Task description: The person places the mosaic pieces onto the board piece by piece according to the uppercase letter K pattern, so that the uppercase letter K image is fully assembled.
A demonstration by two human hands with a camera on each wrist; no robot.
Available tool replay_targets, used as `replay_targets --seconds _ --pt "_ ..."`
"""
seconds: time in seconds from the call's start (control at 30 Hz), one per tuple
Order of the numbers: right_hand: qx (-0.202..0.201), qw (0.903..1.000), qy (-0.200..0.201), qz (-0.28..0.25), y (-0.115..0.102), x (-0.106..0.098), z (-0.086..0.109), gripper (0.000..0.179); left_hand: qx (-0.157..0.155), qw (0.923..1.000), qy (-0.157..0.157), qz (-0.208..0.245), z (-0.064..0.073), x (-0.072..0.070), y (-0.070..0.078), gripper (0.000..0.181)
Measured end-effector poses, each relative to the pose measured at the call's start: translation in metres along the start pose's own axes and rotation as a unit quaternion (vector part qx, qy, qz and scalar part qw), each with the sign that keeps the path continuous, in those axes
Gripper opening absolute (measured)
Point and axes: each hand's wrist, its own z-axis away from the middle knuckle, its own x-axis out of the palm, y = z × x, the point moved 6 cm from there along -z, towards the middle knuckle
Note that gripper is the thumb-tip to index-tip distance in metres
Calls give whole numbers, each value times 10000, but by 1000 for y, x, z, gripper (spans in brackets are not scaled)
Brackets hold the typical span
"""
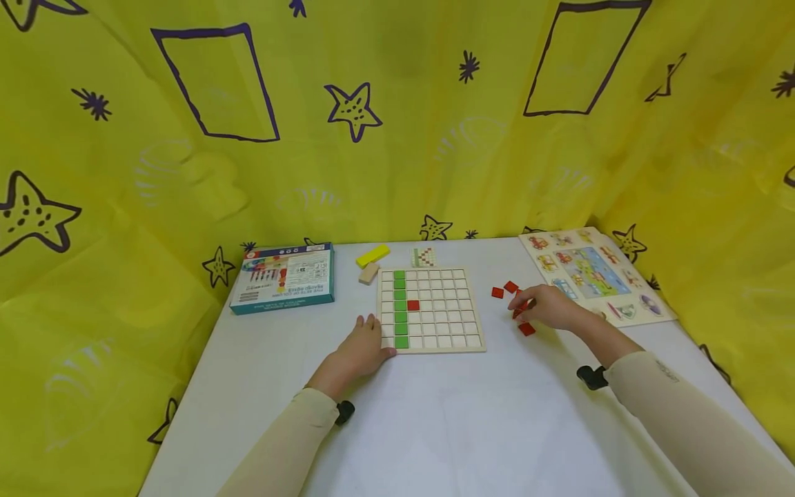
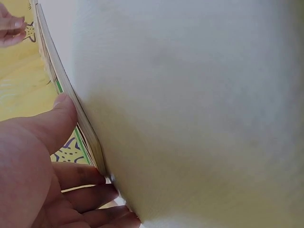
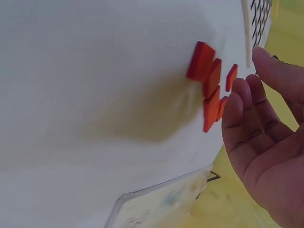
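Note:
A square wooden grid board (image 1: 443, 317) lies on the table. It bears a column of green tiles (image 1: 400, 317) and one red tile (image 1: 413, 305) beside that column. My left hand (image 1: 360, 346) holds the board's near left corner, with the thumb (image 2: 65, 110) along the front edge and the fingers at the left side. Right of the board, my right hand (image 1: 546, 307) hovers over several loose red tiles (image 1: 526, 329), partly hiding them. In the right wrist view its fingers (image 3: 237, 107) are loosely bent, and no tile shows between them; the red tiles (image 3: 201, 61) lie just beyond.
A small pattern card (image 1: 424, 257) lies behind the board. At the board's far left corner are a yellow block (image 1: 373, 256) and a plain wooden block (image 1: 368, 273). A flat teal-edged box (image 1: 282, 279) lies at the left, a picture puzzle board (image 1: 596, 276) at the right. Yellow cloth (image 1: 397, 172) surrounds the table.

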Motion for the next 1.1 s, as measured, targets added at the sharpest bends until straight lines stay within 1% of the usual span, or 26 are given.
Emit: replay_targets --seconds 0.1,0.17,0.37,0.67,0.83,0.93,1.1 --pt "39 9999 -163 -24 7 5 5 20 24 10000 12 26 1 1 -1 86" --pt "140 9996 -255 -20 13 10 7 19 32 10000 25 60 1 2 -2 86" --pt "196 9991 -285 251 24 16 7 18 52 10000 36 69 1 3 -4 85" --pt "154 9994 -251 190 24 17 9 16 94 9999 36 -5 3 1 -1 85" --pt "44 9996 -184 211 23 15 10 16 84 10000 29 -5 4 -1 0 84" --pt "-28 9996 -186 191 23 14 10 15 47 10000 -9 -12 4 -2 1 85" --pt "-24 9996 -248 105 24 12 12 14 28 10000 -5 37 4 -3 2 85"
